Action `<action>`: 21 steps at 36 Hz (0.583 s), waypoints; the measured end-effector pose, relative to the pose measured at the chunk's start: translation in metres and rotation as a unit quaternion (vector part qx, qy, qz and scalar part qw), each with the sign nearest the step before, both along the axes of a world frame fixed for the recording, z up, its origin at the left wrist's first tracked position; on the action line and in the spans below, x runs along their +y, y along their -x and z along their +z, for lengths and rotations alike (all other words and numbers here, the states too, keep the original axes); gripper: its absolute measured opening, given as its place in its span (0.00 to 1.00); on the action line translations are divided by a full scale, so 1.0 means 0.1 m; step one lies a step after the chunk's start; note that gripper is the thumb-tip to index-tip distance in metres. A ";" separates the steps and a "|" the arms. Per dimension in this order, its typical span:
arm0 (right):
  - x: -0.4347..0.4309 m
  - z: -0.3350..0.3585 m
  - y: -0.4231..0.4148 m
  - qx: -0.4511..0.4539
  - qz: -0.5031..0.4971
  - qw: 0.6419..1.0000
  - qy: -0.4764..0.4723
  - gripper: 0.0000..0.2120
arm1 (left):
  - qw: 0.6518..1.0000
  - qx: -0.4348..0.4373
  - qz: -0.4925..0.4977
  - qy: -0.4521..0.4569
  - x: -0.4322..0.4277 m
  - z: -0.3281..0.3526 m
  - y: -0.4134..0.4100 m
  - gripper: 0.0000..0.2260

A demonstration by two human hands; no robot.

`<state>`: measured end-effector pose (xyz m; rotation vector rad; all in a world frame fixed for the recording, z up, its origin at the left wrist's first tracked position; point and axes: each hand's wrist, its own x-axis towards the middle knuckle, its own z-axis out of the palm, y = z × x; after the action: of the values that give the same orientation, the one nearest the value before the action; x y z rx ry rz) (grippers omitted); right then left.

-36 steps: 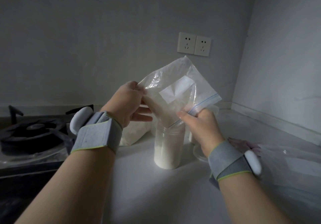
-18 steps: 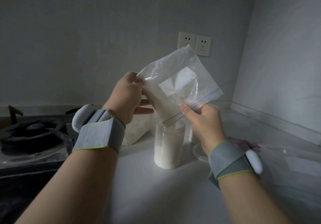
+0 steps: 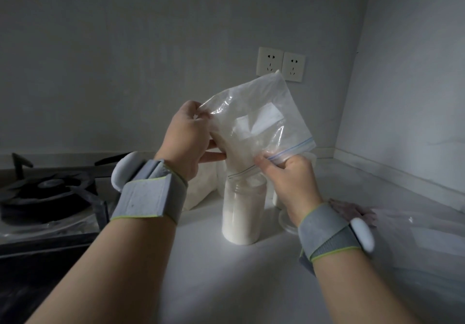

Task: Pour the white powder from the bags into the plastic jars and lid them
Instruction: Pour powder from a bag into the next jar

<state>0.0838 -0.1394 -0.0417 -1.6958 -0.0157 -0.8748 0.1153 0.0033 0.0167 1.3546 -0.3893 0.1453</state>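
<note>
Just left of centre, the left hand [image 3: 187,142] pinched a corner of the clear zip-top plastic bag [image 3: 254,122], tilted mouth-down over the clear cylindrical plastic jar [image 3: 242,210] part-filled with white powder mid-frame, while the right hand [image 3: 286,177] pinched its blue-striped zip edge.

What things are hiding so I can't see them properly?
Head view, all:
- Second jar: mostly behind the right hand and the bag.
- Pink thing: half behind the right wristband, too dark to name.
- Stove: cut off by the left edge.
- White sack: partly behind the left wristband.
</note>
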 end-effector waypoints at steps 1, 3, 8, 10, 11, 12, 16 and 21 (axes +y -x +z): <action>0.00 0.00 0.00 -0.005 -0.004 1.000 -0.003 0.10 | 1.000 -0.002 -0.002 0.000 0.00 0.00 0.01 0.11; -0.01 0.01 0.01 -0.017 -0.005 1.000 -0.015 0.10 | 1.000 -0.003 -0.006 0.001 -0.01 0.01 0.02 0.11; 0.00 0.00 -0.01 -0.013 -0.002 1.000 -0.003 0.11 | 1.000 -0.009 0.000 -0.001 -0.02 0.02 0.03 0.11; -0.02 0.00 -0.01 -0.018 -0.009 1.000 -0.005 0.10 | 1.000 -0.010 0.000 -0.001 -0.02 0.02 0.03 0.11; -0.02 0.00 -0.01 -0.019 -0.005 1.000 -0.005 0.11 | 1.000 -0.011 0.000 -0.001 -0.02 0.01 0.03 0.11; -0.02 0.00 -0.01 -0.018 0.001 1.000 -0.004 0.11 | 1.000 -0.012 0.001 -0.001 -0.02 0.01 0.03 0.11; 0.00 0.01 0.00 -0.022 0.001 1.000 -0.007 0.12 | 1.000 -0.011 0.001 -0.001 -0.01 0.02 0.03 0.11; 0.00 0.00 0.00 -0.019 0.023 0.999 -0.014 0.10 | 1.000 -0.016 0.007 -0.004 0.01 0.02 0.04 0.11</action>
<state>0.0836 -0.1392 -0.0416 -1.6460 -0.0662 -0.8689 0.1117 0.0045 0.0191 1.3646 -0.4076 0.1769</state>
